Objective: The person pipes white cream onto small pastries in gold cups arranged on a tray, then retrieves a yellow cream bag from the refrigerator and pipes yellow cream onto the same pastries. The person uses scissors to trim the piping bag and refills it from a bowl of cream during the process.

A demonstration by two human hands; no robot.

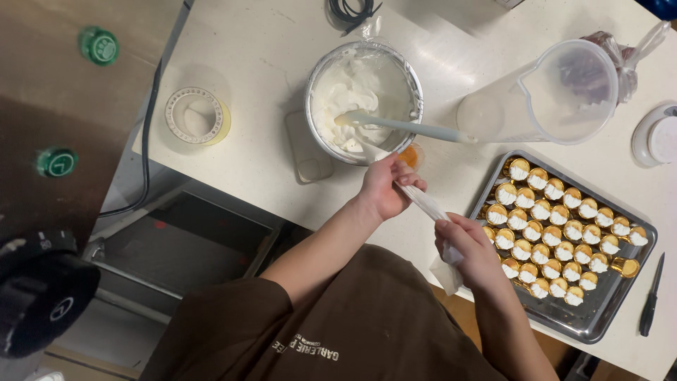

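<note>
My left hand is shut on the upper end of a clear piping bag, just below a metal bowl of white cream. My right hand grips the bag's lower end, where a white corner of the bag sticks out beside the tray. A pale spatula rests in the bowl with its handle pointing right. To the right, a steel tray holds several gold foil cups topped with cream.
A clear plastic jug lies beside the bowl. A glass jar stands at the table's left edge, and a black knife lies right of the tray. A black cable hangs off the left edge. Two green caps sit on the floor.
</note>
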